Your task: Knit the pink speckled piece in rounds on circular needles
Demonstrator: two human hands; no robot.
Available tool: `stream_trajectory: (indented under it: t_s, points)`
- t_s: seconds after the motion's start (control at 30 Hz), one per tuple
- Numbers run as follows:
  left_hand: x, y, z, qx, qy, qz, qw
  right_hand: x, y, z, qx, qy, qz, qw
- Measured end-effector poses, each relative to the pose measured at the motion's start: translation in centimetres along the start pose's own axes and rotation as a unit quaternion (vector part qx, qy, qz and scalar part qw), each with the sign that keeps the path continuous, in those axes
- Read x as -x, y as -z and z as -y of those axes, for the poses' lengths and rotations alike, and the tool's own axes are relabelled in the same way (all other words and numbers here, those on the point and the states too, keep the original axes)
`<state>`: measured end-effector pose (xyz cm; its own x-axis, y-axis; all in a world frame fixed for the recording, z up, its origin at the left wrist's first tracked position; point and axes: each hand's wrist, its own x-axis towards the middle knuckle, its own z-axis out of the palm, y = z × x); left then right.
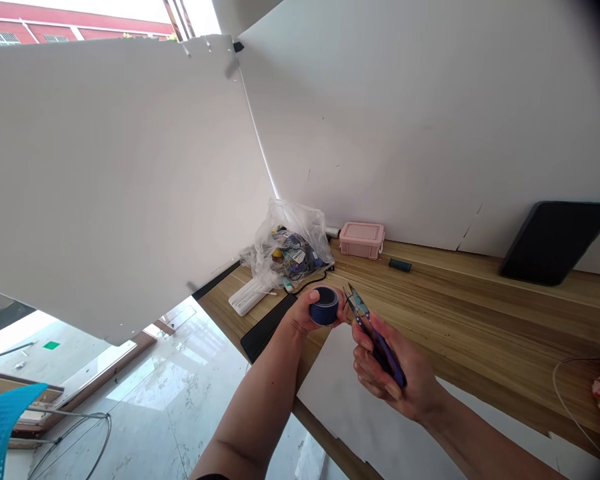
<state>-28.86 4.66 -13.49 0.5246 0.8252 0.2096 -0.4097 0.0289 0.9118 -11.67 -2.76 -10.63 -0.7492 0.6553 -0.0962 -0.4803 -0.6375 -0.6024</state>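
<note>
My left hand is closed around a roll of dark blue tape, its hollow core facing up. In my right hand is a pair of thread snips with purple handles; the fingers wrap round them. The blades are parted and point up toward the roll, close to my left fingertips. Whether anything lies between the blades is too small to tell. Beneath both hands a white sheet covers the front of the wooden table.
A clear plastic bag of small packets, a white power strip and a pink lidded box stand at the back left. A small dark green block lies nearby. A black tablet-like slab leans against the white panel.
</note>
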Motion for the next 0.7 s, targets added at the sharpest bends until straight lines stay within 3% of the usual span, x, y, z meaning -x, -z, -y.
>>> stream_trajectory:
  t_s: [0.17, 0.43, 0.6, 0.7]
  points:
    - [0.1, 0.0, 0.1, -0.026, 0.036, 0.013, 0.999, 0.1, 0.2, 0.1, 0.006, 0.018, 0.017, 1.000]
    - [0.3, -0.1, -0.7, -0.058, 0.061, -0.025, 0.996, -0.1, -0.2, 0.4, 0.027, -0.004, -0.036, 0.999]
    - [0.0, -0.2, -0.2, -0.068, 0.094, -0.037, 0.993, 0.9, -0.8, 2.8, 0.048, 0.043, -0.022, 0.998]
    - [-0.3, -0.2, 0.0, -0.050, 0.087, -0.056, 0.993, 1.2, -0.7, 4.6, 0.060, 0.099, -0.057, 0.992]
